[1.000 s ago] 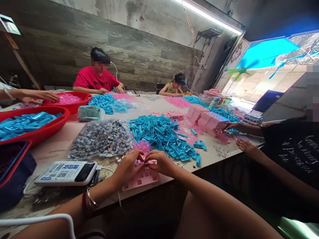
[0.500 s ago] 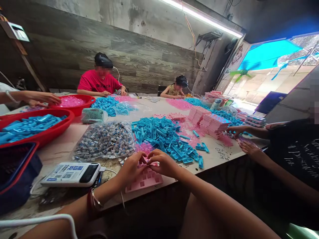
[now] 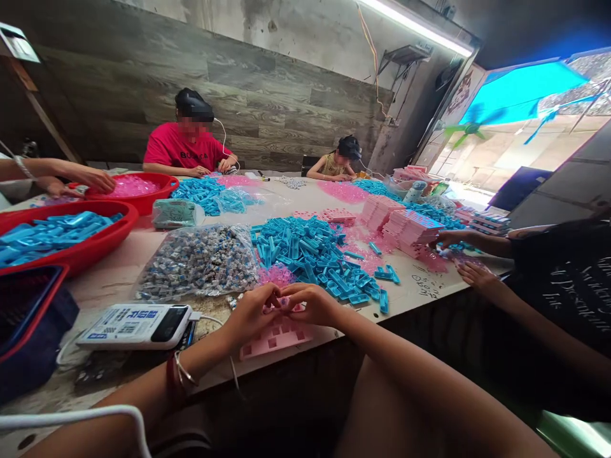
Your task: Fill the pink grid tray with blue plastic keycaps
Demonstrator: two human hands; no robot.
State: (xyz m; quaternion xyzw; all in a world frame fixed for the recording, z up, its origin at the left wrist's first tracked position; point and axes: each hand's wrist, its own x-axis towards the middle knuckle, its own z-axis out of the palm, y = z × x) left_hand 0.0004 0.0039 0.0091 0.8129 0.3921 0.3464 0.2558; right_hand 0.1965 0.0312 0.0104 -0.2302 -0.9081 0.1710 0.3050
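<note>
Both hands are meeting over a pink tray (image 3: 277,335) lying at the table's (image 3: 119,273) near edge. The left hand (image 3: 251,313) and right hand (image 3: 310,304) are curling fingertips together, pinching something too small and hidden to identify. The tray's far end is disappearing under the fingers. Blue pieces (image 3: 315,254) are lying just beyond; a bag (image 3: 198,261) is sitting left.

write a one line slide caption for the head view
Both hands, left and right, meet over a pink tray at the table edge, beside a blue pile and a bag.
</note>
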